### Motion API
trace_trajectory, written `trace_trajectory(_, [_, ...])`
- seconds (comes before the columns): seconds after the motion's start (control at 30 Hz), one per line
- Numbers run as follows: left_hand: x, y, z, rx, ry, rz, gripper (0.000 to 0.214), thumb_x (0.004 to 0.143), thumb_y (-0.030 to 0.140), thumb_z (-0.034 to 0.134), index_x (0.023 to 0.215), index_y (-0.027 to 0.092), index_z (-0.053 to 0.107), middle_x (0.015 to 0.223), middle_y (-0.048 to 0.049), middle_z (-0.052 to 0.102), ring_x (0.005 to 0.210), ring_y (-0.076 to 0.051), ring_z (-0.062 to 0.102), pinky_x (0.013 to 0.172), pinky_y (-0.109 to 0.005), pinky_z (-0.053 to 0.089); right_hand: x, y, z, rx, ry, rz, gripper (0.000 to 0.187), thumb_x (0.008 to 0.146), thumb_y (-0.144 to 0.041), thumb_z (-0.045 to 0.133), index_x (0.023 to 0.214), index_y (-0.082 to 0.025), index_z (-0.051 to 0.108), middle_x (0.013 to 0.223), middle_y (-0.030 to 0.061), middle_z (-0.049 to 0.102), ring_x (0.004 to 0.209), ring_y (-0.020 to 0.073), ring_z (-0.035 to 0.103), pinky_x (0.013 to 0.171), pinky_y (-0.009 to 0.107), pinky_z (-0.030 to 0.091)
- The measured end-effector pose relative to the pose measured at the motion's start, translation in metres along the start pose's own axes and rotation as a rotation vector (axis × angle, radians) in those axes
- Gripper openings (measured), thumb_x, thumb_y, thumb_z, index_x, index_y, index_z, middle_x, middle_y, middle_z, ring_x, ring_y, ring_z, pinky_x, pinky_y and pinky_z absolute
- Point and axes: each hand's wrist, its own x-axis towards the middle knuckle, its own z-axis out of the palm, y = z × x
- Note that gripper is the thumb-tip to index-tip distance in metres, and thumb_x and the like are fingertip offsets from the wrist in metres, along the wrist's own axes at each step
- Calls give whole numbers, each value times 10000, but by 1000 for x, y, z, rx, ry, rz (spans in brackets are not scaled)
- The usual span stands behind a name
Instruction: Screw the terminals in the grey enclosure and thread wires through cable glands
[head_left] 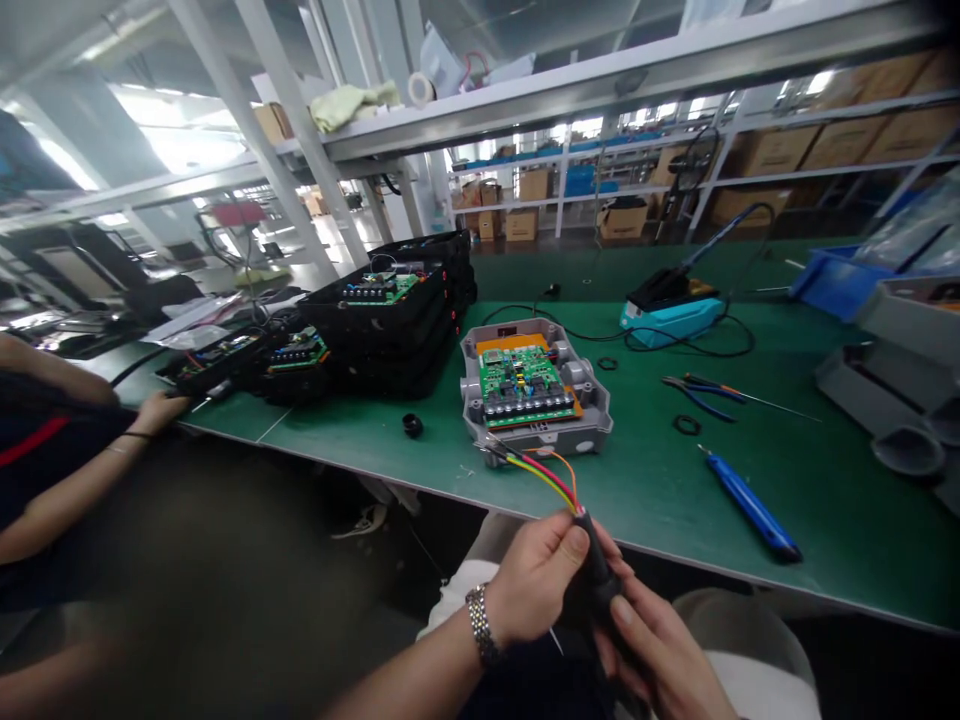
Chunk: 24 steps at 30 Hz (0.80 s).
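Because the black cable end (600, 580) sits gripped between both hands just above the bench edge, its red, yellow, green and orange wires (540, 472) fan out clear of the fingers, apparently to keep them untangled. They run toward the near corner of a grey junction box (592, 405) holding a green circuit board (517, 385); whether they enter it cannot be told. The left hand (534, 580), a metal-link watch (480, 625) on its wrist, presses its thumb (574, 545) down on the cable end, its other fingers curled out of sight. The right hand (660, 655) cradles it from below, fingers (626, 600) bent and close together. The cable end looks matte black and is partly hidden by the grip. Within easy reach on the green bench mat (825, 520) lie a black grommet (412, 425), blue-handled pliers (701, 395) and a blue-handled tool (750, 505). Farther left, a co-worker's hand (161, 412) rests near stacked black housings (390, 310).
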Motion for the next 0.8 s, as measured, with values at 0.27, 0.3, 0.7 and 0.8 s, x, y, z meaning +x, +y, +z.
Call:
trace_trajectory(0.27, [-22, 3, -17, 190, 220, 23, 519, 1015, 578, 460, 1048, 135, 728, 927, -89, 673, 824, -156, 591, 809, -256, 495, 9, -3, 31, -94, -156, -76, 1011, 864, -774, 590, 1603, -138, 319, 640, 18, 610, 429, 77, 394, 424, 180, 284])
trace_trajectory(0.3, [-25, 0, -19, 179, 291, 9, 519, 1010, 589, 461, 1036, 138, 717, 922, -89, 668, 825, -161, 593, 818, -264, 500, 12, -6, 38, -108, -170, -101, 992, 862, -786, 576, 1589, -145, 359, 696, 37, 635, 475, 100, 460, 456, 199, 352])
trace_trajectory(0.7, [-59, -45, -95, -188, 1048, -114, 473, 814, 639, 697, 945, 187, 651, 902, -20, 726, 880, -225, 697, 801, -340, 607, 26, -25, 43, -525, -17, -70, 459, 905, -362, 642, 1353, -268, 674, 1075, 55, 729, 908, 195, 645, 812, 304, 472])
trace_trajectory(0.8, [-64, -60, -106, -213, 1078, -225, 524, 783, 697, 681, 943, 199, 662, 899, -30, 750, 910, -269, 721, 801, -392, 622, 19, -52, 26, -564, -115, -31, 490, 896, -368, 660, 1378, -280, 660, 1062, 59, 730, 869, 186, 630, 806, 311, 466])
